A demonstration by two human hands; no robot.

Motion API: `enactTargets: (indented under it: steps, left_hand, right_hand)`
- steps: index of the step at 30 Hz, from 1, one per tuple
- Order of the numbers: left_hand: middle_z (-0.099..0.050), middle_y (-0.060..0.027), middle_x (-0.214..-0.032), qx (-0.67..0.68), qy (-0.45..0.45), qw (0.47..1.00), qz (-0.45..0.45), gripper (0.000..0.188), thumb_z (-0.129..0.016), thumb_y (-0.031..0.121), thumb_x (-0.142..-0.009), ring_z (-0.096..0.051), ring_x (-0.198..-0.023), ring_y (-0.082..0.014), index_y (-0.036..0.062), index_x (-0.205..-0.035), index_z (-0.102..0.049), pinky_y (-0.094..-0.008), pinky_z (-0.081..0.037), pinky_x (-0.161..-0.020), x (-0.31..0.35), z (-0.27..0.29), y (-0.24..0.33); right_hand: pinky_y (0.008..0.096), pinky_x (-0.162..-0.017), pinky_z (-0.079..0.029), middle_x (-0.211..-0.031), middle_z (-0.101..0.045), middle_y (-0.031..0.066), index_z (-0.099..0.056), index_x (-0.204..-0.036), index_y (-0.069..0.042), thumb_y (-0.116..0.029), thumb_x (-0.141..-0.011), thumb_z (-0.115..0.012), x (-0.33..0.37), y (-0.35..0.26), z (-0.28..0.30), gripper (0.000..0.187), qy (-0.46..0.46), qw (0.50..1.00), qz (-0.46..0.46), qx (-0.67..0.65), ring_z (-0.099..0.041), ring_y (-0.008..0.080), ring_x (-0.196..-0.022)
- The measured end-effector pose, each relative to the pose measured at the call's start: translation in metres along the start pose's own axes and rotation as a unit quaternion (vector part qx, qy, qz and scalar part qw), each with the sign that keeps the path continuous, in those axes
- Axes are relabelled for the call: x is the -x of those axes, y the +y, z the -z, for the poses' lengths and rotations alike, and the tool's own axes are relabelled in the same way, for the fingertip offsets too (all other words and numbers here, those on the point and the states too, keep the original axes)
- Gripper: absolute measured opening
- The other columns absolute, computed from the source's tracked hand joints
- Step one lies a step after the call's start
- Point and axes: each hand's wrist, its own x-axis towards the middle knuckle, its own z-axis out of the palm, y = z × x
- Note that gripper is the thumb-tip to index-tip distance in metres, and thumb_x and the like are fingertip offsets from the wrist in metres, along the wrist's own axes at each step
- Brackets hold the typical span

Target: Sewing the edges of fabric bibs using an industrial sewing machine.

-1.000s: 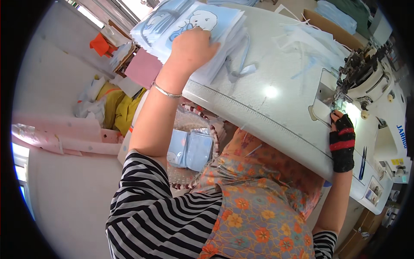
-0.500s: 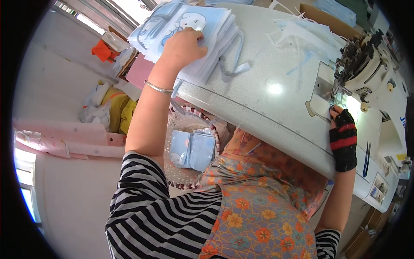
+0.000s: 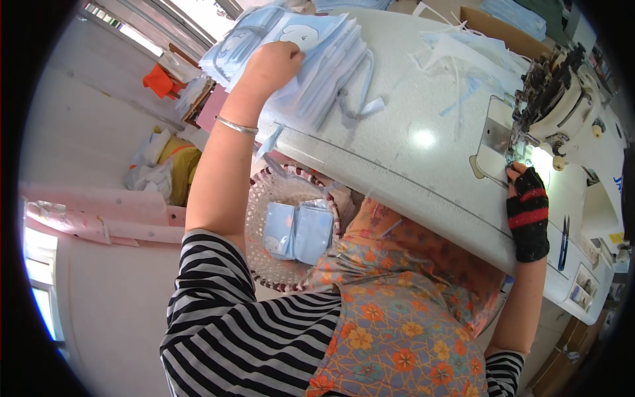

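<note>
My left hand point(image 3: 274, 67), bare with a silver bangle at the wrist, is closed at the near-left edge of a stack of light-blue fabric pieces point(image 3: 317, 92). Its curled fingers pinch the top piece point(image 3: 307, 30), which carries a white cartoon animal print and bends up toward the hand. Over at the right, my right hand point(image 3: 527, 215) wears a black fingerless glove with red stripes. Its bare fingertips are pressed together beside the needle area of a sewing machine point(image 3: 555, 112); anything between them is too small to make out.
Grey-blue strips point(image 3: 360, 109) trail beside the stack. White scraps point(image 3: 463, 56) lie at the far side of the table point(image 3: 403, 165). Dark thread snips point(image 3: 564, 243) rest right of the glove. Below the table's near edge stands a basket point(image 3: 254, 218) holding blue packets point(image 3: 297, 228).
My left hand has drawn slightly left and toward me, and the top fabric piece has buckled and shifted with it. My right hand stays by the needle.
</note>
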Motion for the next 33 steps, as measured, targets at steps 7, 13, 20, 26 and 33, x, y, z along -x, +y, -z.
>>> enactTargets:
  steps: [7,13,20,26,33]
  left_hand:
    - [-0.068,-0.0202,-0.094,0.077,-0.033,0.996,0.017,0.031,-0.06,0.02,-0.086,-0.067,-0.088,-0.0333,0.0005,-0.108,-0.067,-0.0366,-0.051,-0.081,-0.001,0.023,-0.015]
    - [-0.068,-0.0204,-0.09,0.064,0.016,0.98,-0.187,0.037,-0.054,0.01,-0.079,-0.065,-0.085,-0.0368,0.0041,-0.114,-0.066,-0.0472,-0.051,-0.077,0.028,0.053,0.112]
    - [-0.062,-0.0215,-0.083,0.263,-0.226,0.865,-0.362,0.042,-0.059,0.012,-0.083,-0.061,-0.079,-0.04,-0.0019,-0.122,-0.057,-0.0478,-0.049,-0.073,0.118,-0.057,0.239]
    - [-0.063,-0.0208,-0.082,0.271,-0.236,0.877,-0.319,0.027,-0.061,0.025,-0.085,-0.063,-0.081,-0.0385,-0.0011,-0.09,-0.062,-0.0494,-0.05,-0.074,0.104,-0.066,0.266]
    - [-0.062,-0.012,-0.104,0.292,0.101,0.863,-0.4,0.017,-0.065,0.005,-0.073,-0.059,-0.096,-0.0317,0.0032,-0.089,-0.059,-0.0415,-0.049,-0.078,0.086,-0.11,0.27]
  right_hand:
    - [0.0403,-0.099,-0.046,-0.116,-0.064,0.0145,-0.067,-0.107,-0.004,0.004,-0.083,-0.057,-0.001,0.0,0.0,0.027,0.008,1.0,0.011,-0.006,-0.059,0.0334,-0.112]
    - [0.0376,-0.093,-0.05,-0.112,-0.065,0.0128,-0.068,-0.104,-0.005,0.0,-0.083,-0.058,0.005,-0.008,0.008,0.023,0.02,0.998,-0.037,-0.052,-0.061,0.0302,-0.105]
    - [0.0404,-0.099,-0.045,-0.125,-0.061,0.0152,-0.067,-0.111,-0.007,0.004,-0.077,-0.057,0.013,-0.052,0.021,0.037,0.04,0.995,0.021,-0.086,-0.059,0.0347,-0.112]
    - [0.0452,-0.102,-0.044,-0.125,-0.059,0.0169,-0.064,-0.113,-0.006,0.003,-0.078,-0.06,0.034,-0.054,0.011,0.036,-0.009,0.999,0.041,-0.022,-0.054,0.0356,-0.12]
    - [0.0454,-0.102,-0.044,-0.123,-0.059,0.0175,-0.061,-0.118,-0.006,0.003,-0.077,-0.059,0.036,-0.049,0.004,0.042,0.033,0.999,-0.002,0.009,-0.054,0.0371,-0.117]
